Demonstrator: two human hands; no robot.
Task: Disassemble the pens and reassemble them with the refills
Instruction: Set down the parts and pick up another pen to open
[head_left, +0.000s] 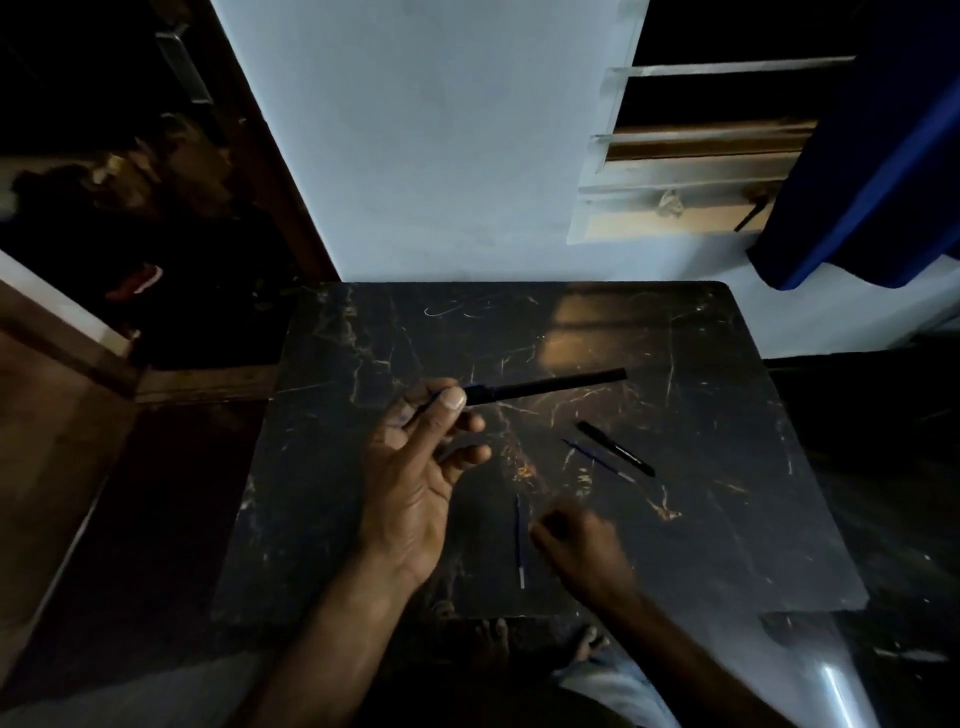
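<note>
Left hand (415, 467) fingers clamped on pen barrel (545, 387), right hand (576, 540) blurred, grip unclear, refill (518, 540) between.

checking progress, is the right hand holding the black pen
No, the black pen is pinched in the left hand; the right hand is low over the table, blurred.

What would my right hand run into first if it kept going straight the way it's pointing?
Probably the refill lying just left of the right hand. The hand is blurred, so its exact heading and height above the table are unclear.
</note>
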